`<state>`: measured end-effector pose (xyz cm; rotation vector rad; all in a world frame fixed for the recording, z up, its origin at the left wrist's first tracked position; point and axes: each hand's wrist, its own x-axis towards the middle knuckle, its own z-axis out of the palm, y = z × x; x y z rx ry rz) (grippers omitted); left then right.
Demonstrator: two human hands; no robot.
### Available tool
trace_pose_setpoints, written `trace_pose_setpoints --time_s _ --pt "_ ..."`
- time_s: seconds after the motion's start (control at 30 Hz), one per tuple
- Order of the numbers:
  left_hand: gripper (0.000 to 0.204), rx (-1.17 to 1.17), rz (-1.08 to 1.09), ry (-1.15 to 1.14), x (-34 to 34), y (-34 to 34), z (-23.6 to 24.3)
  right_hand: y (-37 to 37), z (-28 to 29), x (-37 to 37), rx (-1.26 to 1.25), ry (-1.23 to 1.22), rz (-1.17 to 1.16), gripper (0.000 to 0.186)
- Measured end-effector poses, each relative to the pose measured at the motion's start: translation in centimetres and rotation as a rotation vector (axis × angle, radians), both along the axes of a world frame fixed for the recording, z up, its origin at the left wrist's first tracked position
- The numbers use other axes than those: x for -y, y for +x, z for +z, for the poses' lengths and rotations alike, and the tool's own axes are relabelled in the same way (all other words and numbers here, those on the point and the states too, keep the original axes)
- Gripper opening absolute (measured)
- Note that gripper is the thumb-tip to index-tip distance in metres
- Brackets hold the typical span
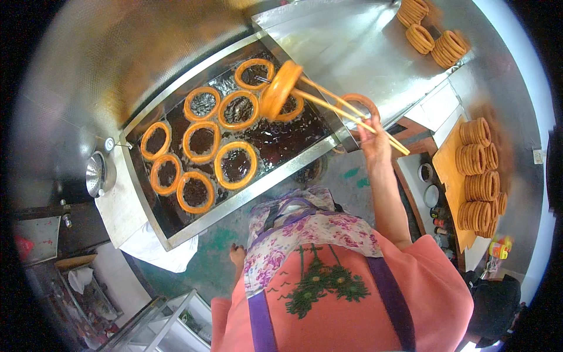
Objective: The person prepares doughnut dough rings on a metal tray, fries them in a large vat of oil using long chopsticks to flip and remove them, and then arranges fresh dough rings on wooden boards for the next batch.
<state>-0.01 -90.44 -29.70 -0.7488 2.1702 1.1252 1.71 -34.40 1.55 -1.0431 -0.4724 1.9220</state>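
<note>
My right hand (375,138) grips a pair of long wooden chopsticks (335,104). Their far ends hold a golden fried dough ring (279,89), tilted and slightly blurred, above the far right part of the fryer (261,202). Several more dough rings float in the dark oil, among them a large one (236,165) near the front edge. One further ring (359,101) is by my right hand, partly behind the chopsticks, at the fryer's right end. Low beside my apron hangs my left hand (237,254), away from the fryer; its fingers are too small to make out.
A sloping metal tray (346,41) adjoins the fryer's right side. Stacked dough rings (481,185) stand on a wooden board (450,167) at the right, with more stacks (448,50) at the far right. A metal strainer bowl (101,174) and white cloth (153,246) are at the left.
</note>
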Motion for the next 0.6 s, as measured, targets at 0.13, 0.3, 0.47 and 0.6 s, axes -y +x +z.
trace_pose_setpoints --time_s 0.13,0.3,0.47,0.6 --pt "0.052 -0.078 0.189 0.194 1.3 0.2 -2.3 4.2 1.2 -3.7 -0.065 0.035 -0.096 0.017" --pt "0.051 -0.034 0.063 0.090 -5.1 -1.3 6.1 12.8 5.0 -9.1 -0.019 0.344 -0.207 0.017" --pt "0.049 -0.054 0.141 0.070 -5.4 0.4 5.5 18.1 6.3 -15.9 0.204 0.576 -0.401 0.024" --pt "0.050 -0.010 0.166 0.003 -5.4 0.8 6.5 12.6 6.9 -18.3 0.463 0.648 -0.676 0.021"
